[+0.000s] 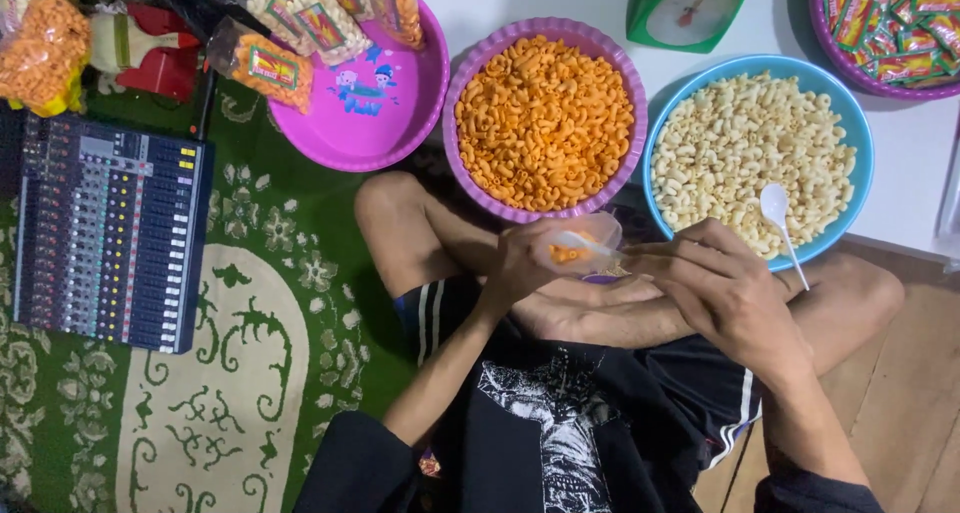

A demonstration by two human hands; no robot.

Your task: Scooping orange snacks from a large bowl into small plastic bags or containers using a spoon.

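Observation:
My left hand [515, 265] holds a small clear plastic bag [580, 245] with a few orange macaroni snacks in it, over my crossed legs. My right hand [715, 285] grips a white spoon [583, 241] whose bowl is inside the bag's mouth. Just beyond the bag stands a purple bowl [468, 68] full of orange macaroni snacks [545, 118]. To its right a blue bowl [860, 163] holds pale puffed snacks [745, 153], with a second white spoon [778, 213] lying in it.
A pink tray [375, 123] at the back left carries several filled snack packets [275, 68]. A green kitchen scale [685, 11] and a purple bowl of small sachets [895, 23] stand at the back right. An audio mixer [100, 238] lies on the green carpet [260, 303].

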